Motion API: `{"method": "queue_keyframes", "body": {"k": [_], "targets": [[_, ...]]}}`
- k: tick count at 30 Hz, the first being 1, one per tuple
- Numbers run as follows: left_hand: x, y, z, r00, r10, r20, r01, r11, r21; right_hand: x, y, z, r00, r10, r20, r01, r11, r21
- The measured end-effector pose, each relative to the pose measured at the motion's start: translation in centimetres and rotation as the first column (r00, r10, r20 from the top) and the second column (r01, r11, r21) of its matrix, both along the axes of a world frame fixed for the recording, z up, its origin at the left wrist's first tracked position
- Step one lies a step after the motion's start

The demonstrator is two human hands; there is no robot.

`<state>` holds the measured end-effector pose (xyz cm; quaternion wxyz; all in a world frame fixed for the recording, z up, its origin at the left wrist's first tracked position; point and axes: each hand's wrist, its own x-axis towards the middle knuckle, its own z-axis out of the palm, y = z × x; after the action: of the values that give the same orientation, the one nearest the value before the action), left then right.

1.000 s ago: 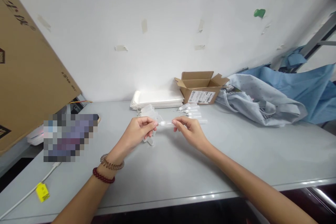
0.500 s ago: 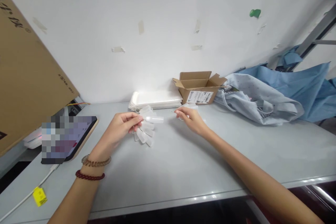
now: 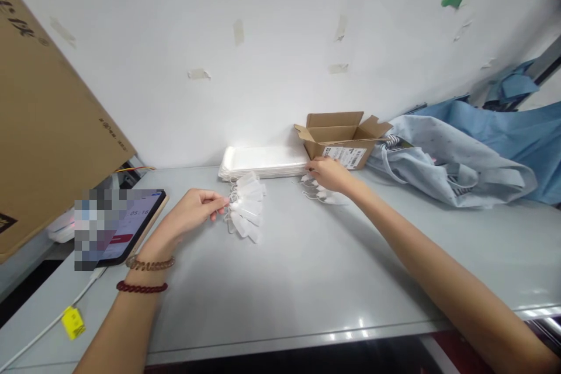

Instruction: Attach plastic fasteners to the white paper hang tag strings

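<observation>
A fan of frosted translucent tags (image 3: 249, 210) with thin white string loops lies on the grey table. My left hand (image 3: 199, 210) is at the loop side of this fan, thumb and forefinger pinched together at the strings of a tag. Farther right is a second pile of similar tags (image 3: 331, 196), their loops pointing left. My right hand (image 3: 332, 175) reaches over that pile, fingers bent and closed near the corner of a white stack of flat sheets or envelopes (image 3: 265, 160). What its fingertips hold, if anything, is hidden.
An open cardboard box (image 3: 339, 134) stands behind my right hand. Right of it lies a light blue cloth bag (image 3: 456, 163). On the left are a phone (image 3: 127, 234) with a white cable (image 3: 52, 324) and a large leaning carton (image 3: 48, 117). The table's front edge (image 3: 307, 339) runs below.
My right hand has moved away from the fan, up and right to the second pile. The tag my left hand held up now lies among the fanned tags. The view has shifted slightly.
</observation>
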<state>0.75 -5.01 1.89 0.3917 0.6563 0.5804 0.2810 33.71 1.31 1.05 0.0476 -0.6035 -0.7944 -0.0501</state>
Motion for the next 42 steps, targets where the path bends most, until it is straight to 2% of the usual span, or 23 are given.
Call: {"method": "queue_keyframes", "body": {"k": [3,7,11,14,17,20,23,26,29,35,42], "targets": [[0.2,0.3,-0.5,0.995,0.090,-0.031,-0.089,0.995,0.051,0.0,-0.1,-0.2,1.000,-0.005,0.016,0.006,0.998,-0.061],[0.4,0.8,-1.2,0.969,0.246,-0.036,-0.233,0.949,0.210,-0.1,-0.2,-0.5,1.000,0.014,0.002,-0.014,0.997,-0.074],[1.2,0.4,-1.2,0.955,0.294,-0.031,-0.271,0.914,0.302,-0.4,-0.7,0.0,0.998,0.032,-0.056,-0.034,0.999,-0.031],[2.3,-0.4,-1.2,0.965,0.263,0.026,-0.254,0.896,0.365,-0.9,-2.0,0.8,0.971,0.100,-0.218,-0.087,0.994,0.067],[3.5,-1.2,-1.4,0.987,0.144,0.070,-0.160,0.898,0.411,-1.8,-4.2,1.6,0.867,0.175,-0.467,-0.143,0.984,0.103],[4.6,-1.9,-1.6,0.997,0.028,0.070,-0.056,0.899,0.435,-2.8,-6.5,1.8,0.696,0.121,-0.708,-0.153,0.988,0.018],[5.1,-2.4,-1.6,0.999,-0.020,0.029,0.005,0.890,0.456,-3.6,-8.1,1.6,0.559,0.068,-0.826,-0.175,0.984,-0.038],[5.4,-2.8,-1.4,0.998,-0.050,0.026,0.034,0.902,0.431,-4.1,-9.0,1.4,0.477,0.053,-0.877,-0.210,0.976,-0.055],[5.8,-3.0,-1.3,0.991,-0.111,0.078,0.077,0.934,0.349,-4.5,-9.6,1.4,0.442,0.056,-0.895,-0.241,0.969,-0.058],[6.4,-3.5,-0.9,0.945,-0.181,0.273,0.136,0.975,0.176,-5.1,-10.4,1.5,0.423,0.068,-0.904,-0.307,0.949,-0.072],[6.9,-3.7,-1.0,0.827,-0.170,0.536,0.174,0.984,0.044,-5.2,-10.6,1.4,0.408,0.057,-0.911,-0.343,0.934,-0.096]]}}
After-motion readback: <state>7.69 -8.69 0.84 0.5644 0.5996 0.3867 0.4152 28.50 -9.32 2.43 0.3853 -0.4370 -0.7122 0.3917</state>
